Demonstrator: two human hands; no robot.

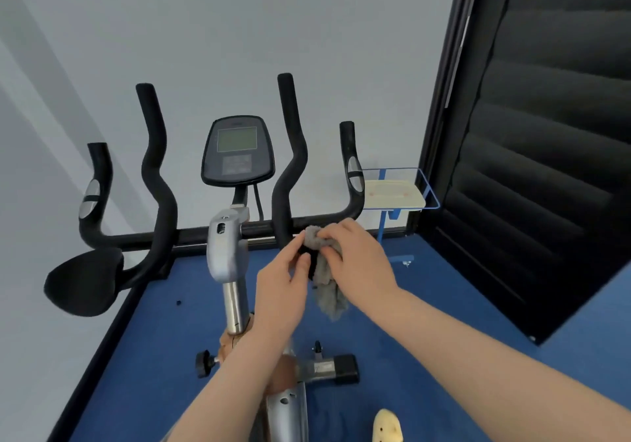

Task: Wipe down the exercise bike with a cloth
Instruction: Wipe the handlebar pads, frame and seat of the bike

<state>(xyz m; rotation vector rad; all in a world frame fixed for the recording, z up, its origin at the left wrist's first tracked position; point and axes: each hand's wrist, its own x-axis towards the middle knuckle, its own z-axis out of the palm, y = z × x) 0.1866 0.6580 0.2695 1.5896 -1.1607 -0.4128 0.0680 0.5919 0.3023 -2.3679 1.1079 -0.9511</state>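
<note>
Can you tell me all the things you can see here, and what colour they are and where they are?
exercise bike: one, silver post and black bars, in the middle on the floor
handlebars: four upright black grips, two on each side of the screen
console screen: one, dark grey, on top of the post
arm pad: one, black, low on the left
cloth: one, grey, on the bar right of the post, hanging down
knob: one, black, low on the frame
floor: blue
stand: one, blue frame with a cream tray, behind the bike on the right
shutter: black, far right
left hand: one, grips the bar
right hand: one, holds the cloth
</note>
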